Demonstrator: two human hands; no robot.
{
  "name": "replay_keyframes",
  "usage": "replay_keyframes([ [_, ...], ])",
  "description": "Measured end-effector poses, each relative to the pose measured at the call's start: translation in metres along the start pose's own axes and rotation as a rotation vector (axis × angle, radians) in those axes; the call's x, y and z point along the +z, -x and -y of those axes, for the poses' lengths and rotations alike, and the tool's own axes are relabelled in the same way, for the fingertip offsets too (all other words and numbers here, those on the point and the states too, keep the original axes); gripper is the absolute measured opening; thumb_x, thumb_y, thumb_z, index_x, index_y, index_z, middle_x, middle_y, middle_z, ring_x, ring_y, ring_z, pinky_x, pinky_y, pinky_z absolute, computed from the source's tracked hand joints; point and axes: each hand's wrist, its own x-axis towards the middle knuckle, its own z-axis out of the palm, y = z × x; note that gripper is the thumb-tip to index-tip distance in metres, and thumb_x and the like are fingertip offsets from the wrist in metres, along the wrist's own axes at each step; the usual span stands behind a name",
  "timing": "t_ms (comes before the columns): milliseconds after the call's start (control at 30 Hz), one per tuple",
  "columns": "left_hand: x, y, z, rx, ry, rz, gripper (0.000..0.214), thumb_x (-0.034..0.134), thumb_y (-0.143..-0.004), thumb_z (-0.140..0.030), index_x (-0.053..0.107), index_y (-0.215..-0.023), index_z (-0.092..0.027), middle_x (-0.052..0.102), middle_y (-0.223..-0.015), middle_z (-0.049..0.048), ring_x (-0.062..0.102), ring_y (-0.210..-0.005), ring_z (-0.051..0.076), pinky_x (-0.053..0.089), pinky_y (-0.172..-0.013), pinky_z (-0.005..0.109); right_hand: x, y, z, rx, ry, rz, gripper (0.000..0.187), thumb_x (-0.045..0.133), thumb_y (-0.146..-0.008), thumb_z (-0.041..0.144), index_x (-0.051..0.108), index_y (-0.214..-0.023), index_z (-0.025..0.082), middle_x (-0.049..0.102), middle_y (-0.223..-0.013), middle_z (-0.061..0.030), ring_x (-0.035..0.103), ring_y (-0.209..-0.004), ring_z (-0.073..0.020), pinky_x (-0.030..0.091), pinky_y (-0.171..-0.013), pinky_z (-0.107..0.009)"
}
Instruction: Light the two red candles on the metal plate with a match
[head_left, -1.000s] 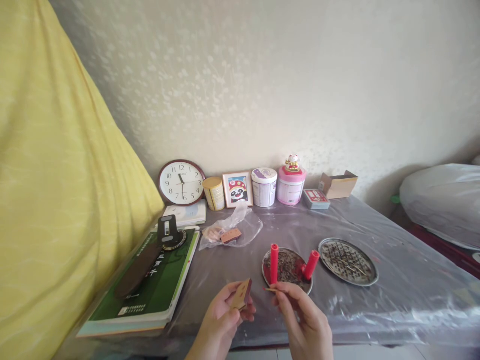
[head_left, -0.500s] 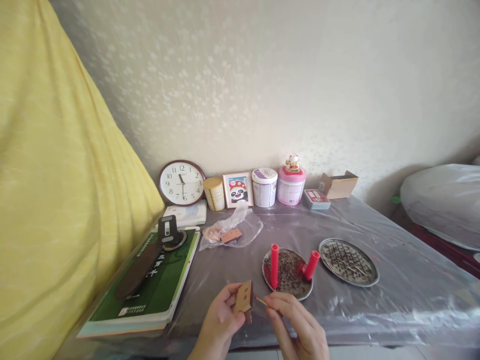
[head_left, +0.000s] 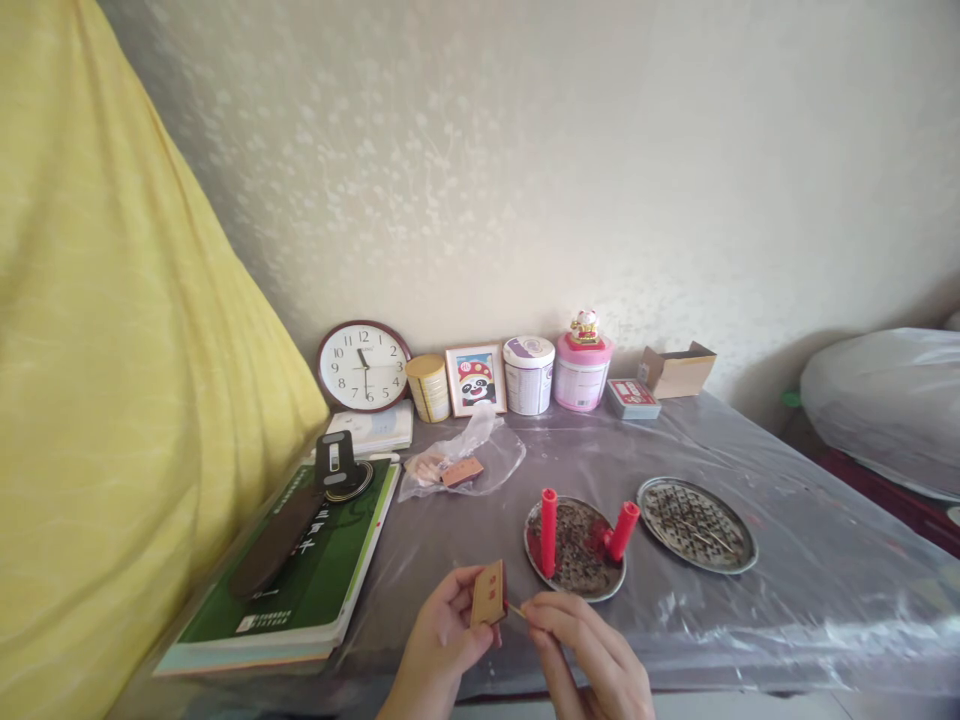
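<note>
My left hand [head_left: 439,645] grips a small brown matchbox [head_left: 487,593] at the table's near edge. My right hand [head_left: 589,655] pinches a thin matchstick [head_left: 517,609] whose tip touches the side of the matchbox. Just beyond the hands a round metal plate [head_left: 576,565] carries two red candles: one [head_left: 549,518] stands upright, the other [head_left: 623,530] leans to the right.
A second metal plate [head_left: 696,524] lies to the right. A green book [head_left: 300,575] with a dark strap lies left, a plastic bag [head_left: 465,462] behind it. A clock [head_left: 363,365], tins, a framed picture [head_left: 475,379] and a cardboard box [head_left: 677,368] line the wall. Yellow curtain [head_left: 112,400] hangs left.
My right hand has brought the matchstick leftward from near the candle plate to the matchbox side. The left hand has turned the matchbox more upright.
</note>
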Motion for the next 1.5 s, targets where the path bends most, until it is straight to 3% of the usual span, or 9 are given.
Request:
replay_keyframes([
  [167,0.004,0.002,-0.008,-0.004,-0.052,-0.007,0.049,0.083,-0.057,-0.040,0.069,-0.098,-0.018,0.066,-0.078,0.0055,0.054,-0.061,0.014,0.044,-0.058,0.027,0.000,-0.002,-0.006,-0.109,0.089,0.032,0.018,0.055,-0.086,0.006,0.061,-0.100,0.017,0.070,-0.090,-0.0066,0.068,-0.080,-0.0131,0.053,-0.074,-0.018],
  [300,0.007,0.007,-0.020,-0.011,-0.110,0.162,0.058,0.085,-0.053,-0.045,0.068,-0.102,-0.016,0.067,-0.084,0.0102,0.059,-0.077,0.023,0.045,-0.071,0.033,0.007,-0.001,-0.019,0.062,0.148,-0.008,0.013,0.052,-0.089,0.013,0.064,-0.093,0.018,0.071,-0.086,-0.0054,0.069,-0.077,-0.0144,0.054,-0.072,-0.020],
  [367,0.004,0.007,-0.028,0.024,-0.078,0.075,0.056,0.084,-0.055,-0.046,0.068,-0.100,-0.016,0.064,-0.073,0.0065,0.055,-0.064,0.017,0.043,-0.060,0.028,0.008,-0.001,-0.023,0.213,0.117,-0.033,0.012,0.053,-0.090,0.018,0.065,-0.089,0.019,0.071,-0.082,-0.0035,0.068,-0.072,-0.0139,0.054,-0.068,-0.019],
  [433,-0.001,0.004,-0.037,0.051,-0.001,-0.121,0.046,0.081,-0.062,-0.043,0.068,-0.098,-0.017,0.056,-0.064,0.0007,0.046,-0.055,0.012,0.038,-0.053,0.025,0.008,-0.002,-0.023,0.333,0.068,-0.055,0.012,0.055,-0.090,0.023,0.066,-0.088,0.020,0.070,-0.077,-0.0017,0.066,-0.065,-0.0127,0.052,-0.062,-0.017],
  [533,-0.006,0.000,-0.049,0.051,0.115,-0.293,0.034,0.077,-0.069,-0.038,0.068,-0.096,-0.018,0.051,-0.066,-0.0008,0.044,-0.059,0.012,0.040,-0.055,0.026,0.005,-0.004,-0.022,0.419,-0.014,-0.063,0.013,0.056,-0.090,0.028,0.067,-0.088,0.020,0.069,-0.080,-0.0015,0.064,-0.065,-0.0123,0.050,-0.061,-0.016],
  [667,-0.005,0.000,-0.056,0.049,0.134,-0.307,0.028,0.073,-0.073,-0.035,0.068,-0.095,-0.018,0.049,-0.070,0.0001,0.045,-0.062,0.013,0.040,-0.056,0.026,0.001,-0.004,-0.022,0.458,-0.095,-0.077,0.017,0.053,-0.092,0.030,0.066,-0.086,0.021,0.066,-0.084,-0.0024,0.062,-0.074,-0.0130,0.048,-0.067,-0.017],
  [967,-0.012,0.000,-0.054,0.075,0.166,-0.384,0.027,0.070,-0.078,-0.032,0.069,-0.102,-0.019,0.052,-0.074,0.0000,0.048,-0.067,0.012,0.045,-0.059,0.024,-0.003,-0.003,-0.023,0.559,-0.184,-0.072,0.020,0.054,-0.091,0.033,0.069,-0.088,0.019,0.065,-0.085,-0.0046,0.061,-0.077,-0.0158,0.047,-0.064,-0.020],
  [1167,-0.014,-0.001,-0.054,0.061,0.168,-0.407,0.032,0.072,-0.076,-0.033,0.068,-0.105,-0.020,0.053,-0.074,0.0003,0.048,-0.067,0.013,0.046,-0.059,0.023,-0.004,-0.004,-0.024,0.626,-0.272,-0.083,0.021,0.057,-0.089,0.036,0.069,-0.088,0.019,0.065,-0.079,-0.0034,0.059,-0.072,-0.0154,0.048,-0.063,-0.020],
  [1500,-0.012,-0.001,-0.054,0.054,0.175,-0.429,0.032,0.075,-0.072,-0.034,0.069,-0.100,-0.020,0.053,-0.072,-0.0003,0.049,-0.066,0.013,0.046,-0.057,0.023,-0.007,-0.011,-0.020,0.696,-0.229,-0.130,0.029,0.059,-0.086,0.043,0.065,-0.072,0.018,0.060,-0.068,-0.0018,0.053,-0.063,-0.0145,0.043,-0.055,-0.020],
])
